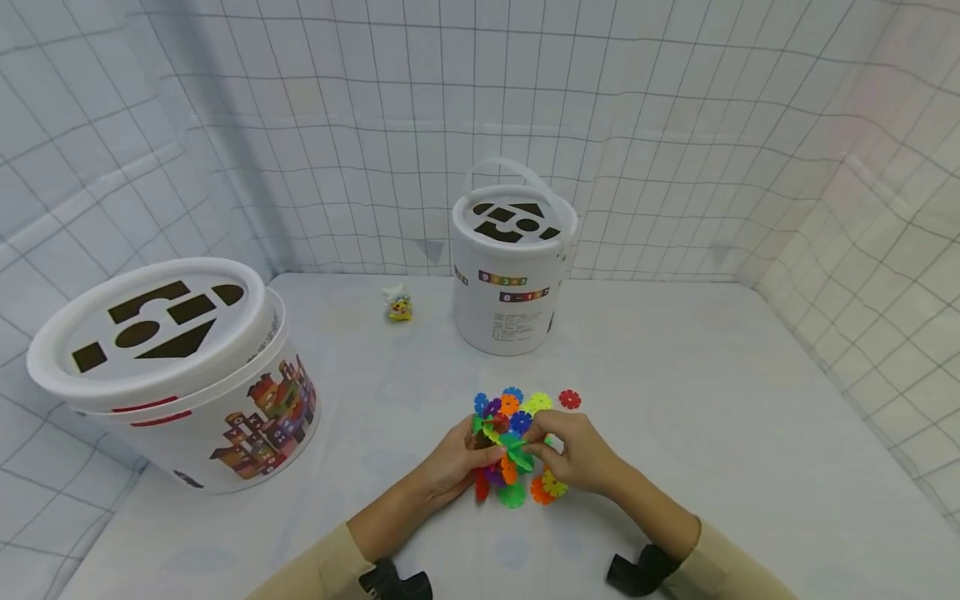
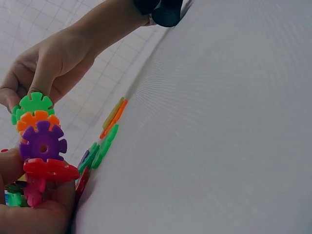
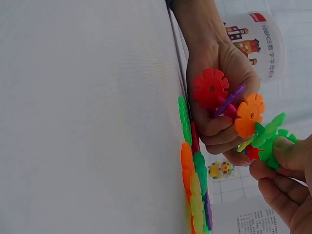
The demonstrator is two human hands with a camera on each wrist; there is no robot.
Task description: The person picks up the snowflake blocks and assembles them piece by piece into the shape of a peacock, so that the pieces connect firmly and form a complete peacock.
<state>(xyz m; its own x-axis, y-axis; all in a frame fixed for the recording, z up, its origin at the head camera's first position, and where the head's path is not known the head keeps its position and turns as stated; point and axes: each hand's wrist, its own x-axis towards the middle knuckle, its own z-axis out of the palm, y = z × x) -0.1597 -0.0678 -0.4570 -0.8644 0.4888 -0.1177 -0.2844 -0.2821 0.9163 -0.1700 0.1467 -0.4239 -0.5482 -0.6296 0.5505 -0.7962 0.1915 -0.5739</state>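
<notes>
My left hand [image 1: 450, 462] grips a cluster of joined, notched plastic snowflake discs. In the left wrist view a red disc [image 2: 51, 169], a purple disc [image 2: 43, 141] and an orange disc [image 2: 36, 119] stack up from the left fingers. With thumb and fingertips, my right hand [image 1: 573, 450] pinches a green disc [image 3: 269, 151] at the cluster's upper end. A second orange disc [image 3: 250, 116] juts out between the hands in the right wrist view. Part of the cluster is hidden behind the left fingers.
Loose discs lie around the hands, among them a red disc [image 1: 570, 399] and a yellow disc [image 1: 554, 484]. A large white bucket [image 1: 202, 442] with a shape-cut lid stands at left, a smaller bucket [image 1: 506, 312] at the back. Near it sits a small yellow-and-white figurine [image 1: 398, 303].
</notes>
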